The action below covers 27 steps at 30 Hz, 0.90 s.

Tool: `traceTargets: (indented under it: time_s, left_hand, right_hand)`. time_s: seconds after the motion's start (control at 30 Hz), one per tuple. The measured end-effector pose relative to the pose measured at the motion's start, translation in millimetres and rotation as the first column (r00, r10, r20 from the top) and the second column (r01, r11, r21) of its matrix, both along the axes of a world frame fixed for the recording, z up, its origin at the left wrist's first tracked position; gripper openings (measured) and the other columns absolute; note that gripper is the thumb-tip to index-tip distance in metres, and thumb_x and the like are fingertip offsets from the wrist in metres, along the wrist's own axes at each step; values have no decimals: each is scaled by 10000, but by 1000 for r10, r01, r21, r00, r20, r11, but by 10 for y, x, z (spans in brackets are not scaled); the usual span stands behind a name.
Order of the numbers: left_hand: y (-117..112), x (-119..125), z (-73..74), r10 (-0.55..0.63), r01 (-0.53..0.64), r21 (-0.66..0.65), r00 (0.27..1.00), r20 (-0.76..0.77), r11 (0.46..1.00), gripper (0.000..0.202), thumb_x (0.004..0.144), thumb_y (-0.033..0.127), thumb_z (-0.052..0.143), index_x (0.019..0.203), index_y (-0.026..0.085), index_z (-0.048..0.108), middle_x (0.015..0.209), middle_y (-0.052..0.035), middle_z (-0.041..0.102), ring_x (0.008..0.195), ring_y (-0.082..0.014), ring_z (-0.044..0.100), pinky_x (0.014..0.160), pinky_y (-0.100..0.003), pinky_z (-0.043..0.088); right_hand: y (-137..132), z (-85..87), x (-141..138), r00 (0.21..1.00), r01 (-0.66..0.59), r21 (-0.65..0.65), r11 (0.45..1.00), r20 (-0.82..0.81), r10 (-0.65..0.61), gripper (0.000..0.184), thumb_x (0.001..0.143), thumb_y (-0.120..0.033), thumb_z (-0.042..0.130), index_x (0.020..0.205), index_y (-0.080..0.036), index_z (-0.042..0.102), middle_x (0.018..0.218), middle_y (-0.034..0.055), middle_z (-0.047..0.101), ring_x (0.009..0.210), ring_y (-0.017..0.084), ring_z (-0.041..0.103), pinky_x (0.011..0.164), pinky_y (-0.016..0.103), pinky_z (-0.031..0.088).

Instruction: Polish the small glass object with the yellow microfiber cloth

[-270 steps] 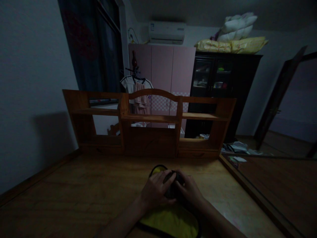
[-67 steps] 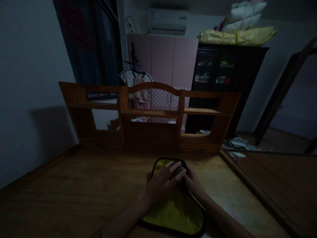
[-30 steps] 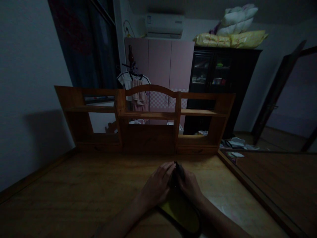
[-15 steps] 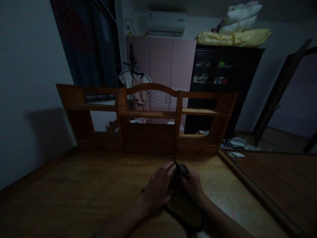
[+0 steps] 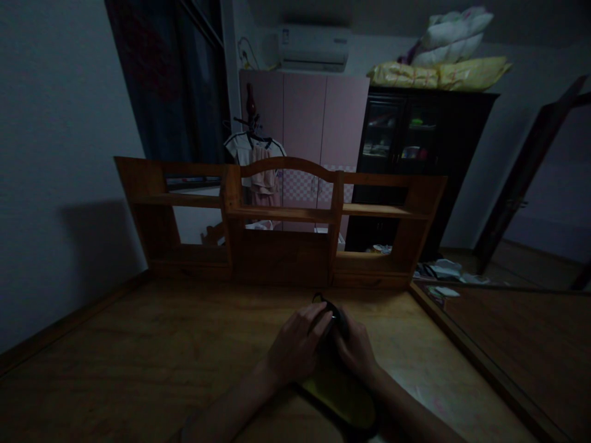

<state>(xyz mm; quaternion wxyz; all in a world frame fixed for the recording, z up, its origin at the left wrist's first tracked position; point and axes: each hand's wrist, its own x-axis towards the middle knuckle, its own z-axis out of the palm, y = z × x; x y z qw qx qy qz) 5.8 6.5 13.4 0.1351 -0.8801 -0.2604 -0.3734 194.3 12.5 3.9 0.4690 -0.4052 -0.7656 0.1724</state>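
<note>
In front of me, on the wooden tabletop [image 5: 184,332], lies a dark-edged item with a flat olive-yellow face [image 5: 339,397]; the dim light does not show its kind. At its far end is a dark part with a thin loop [image 5: 317,298] sticking up. My left hand [image 5: 300,338] curls over that dark part from the left, and a small shiny spot shows by its fingertips. From the right, my right hand [image 5: 356,347] grips the same end, thumb side inward. Both hands are closed, their fingers partly hidden. The near end of the item rests between my forearms.
A low wooden shelf unit [image 5: 284,213] runs along the table's far edge. The left side meets a wall [image 5: 60,184]; a raised wooden rim [image 5: 462,341] borders the right. Beyond stand a pink wardrobe [image 5: 302,117], hanging clothes [image 5: 256,157] and a dark cabinet [image 5: 443,141].
The camera view has shifted slightly. The loop stands out more to the left of the dark end, and the item has turned a little between my hands. Both hands keep their hold.
</note>
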Motion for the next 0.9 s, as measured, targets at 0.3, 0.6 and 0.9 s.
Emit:
traceTargets:
  time_s: [0.3,0.6,0.9]
  left_hand:
    - [33,-61,-10,28,-29,-37,999,-23,999,741,770,115,496,1458,140,221,1444,-166,304,1344,-290,296,1090,-476,333]
    - [46,-77,-29,15,-19,-51,997,-71,999,780,761,136,526,1471,173,207,1452,-153,273,1346,-302,276,1095,-485,315]
    - [27,-58,-38,49,-51,-24,996,-79,998,811,710,96,539,1462,187,251,1433,-148,299,1331,-307,305,1083,-477,339]
  right_hand:
    - [7,-98,-17,996,-86,-144,986,-13,85,615,871,-264,517,1436,-179,290,1452,126,416,1336,264,391,1100,456,336]
    - [100,-214,30,995,-102,-91,991,13,103,523,917,-218,418,1427,-229,298,1412,102,472,1297,245,447,1083,464,373]
    - [91,-127,-7,993,-113,-35,993,41,115,381,933,-197,375,1311,-198,423,1198,115,639,1064,236,623,904,380,511]
